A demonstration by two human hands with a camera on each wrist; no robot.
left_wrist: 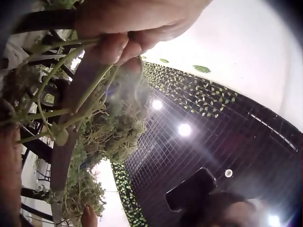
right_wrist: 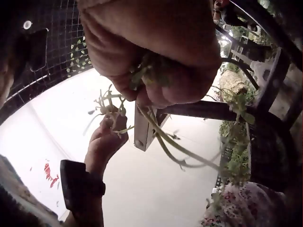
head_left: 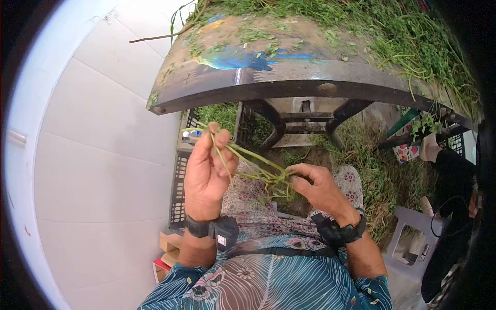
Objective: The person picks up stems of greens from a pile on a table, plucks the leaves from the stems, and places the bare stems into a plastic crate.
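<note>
Long green plant stems (head_left: 257,156) stretch between the two hands, above the person's lap. Curled fingers of the left hand (head_left: 209,168) pinch their upper-left end. The right hand (head_left: 321,190) pinches the tangled lower end between thumb and fingers. In the left wrist view, several thin stems (left_wrist: 90,92) run down from the left fingertips (left_wrist: 113,49). A bit of leafy green shows inside the right hand (right_wrist: 156,52) in the right wrist view, with stems (right_wrist: 177,150) trailing below it; the left hand (right_wrist: 108,137) appears behind.
Ahead stands a table (head_left: 320,70) with a dark edge, strewn with leafy greens (head_left: 408,41). Below it are black crates (head_left: 180,181) and piled plant stalks (head_left: 382,191). A pale plastic stool (head_left: 408,237) and another person's leg (head_left: 449,170) are at the right; a white wall (head_left: 103,165) is left.
</note>
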